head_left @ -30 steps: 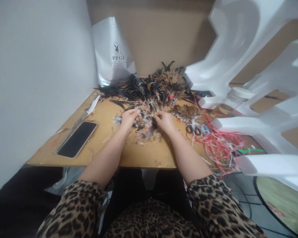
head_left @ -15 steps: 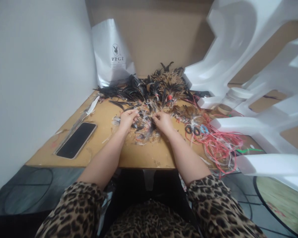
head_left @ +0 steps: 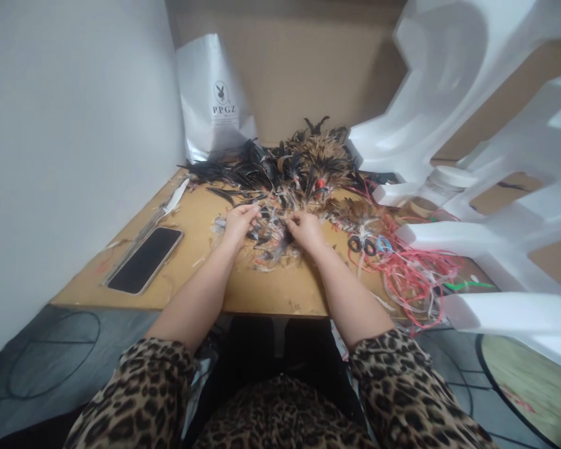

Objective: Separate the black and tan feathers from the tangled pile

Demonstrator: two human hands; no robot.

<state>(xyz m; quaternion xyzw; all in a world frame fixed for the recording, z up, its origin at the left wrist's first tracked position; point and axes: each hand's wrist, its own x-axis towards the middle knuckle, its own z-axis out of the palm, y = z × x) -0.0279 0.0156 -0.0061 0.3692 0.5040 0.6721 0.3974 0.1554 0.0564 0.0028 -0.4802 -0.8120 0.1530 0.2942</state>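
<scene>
One white bag (head_left: 203, 118), reading "PPGZ" below circled rabbit logo (head_left: 221, 92), standing at back left of worktop (head_left: 271, 298). Left hand (head_left: 244, 222), right hand (head_left: 303, 228) both keeping fingertips together; cannot tell what's inside. Feathers (head_left: 257, 167) lying between and beyond hands. One phone (head_left: 144, 260) lying left.

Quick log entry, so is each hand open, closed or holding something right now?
Left hand: closed in a pinch by the feather scraps; anything held is too small to tell.
Right hand: pinched closed too; cannot tell if it holds anything.
</scene>
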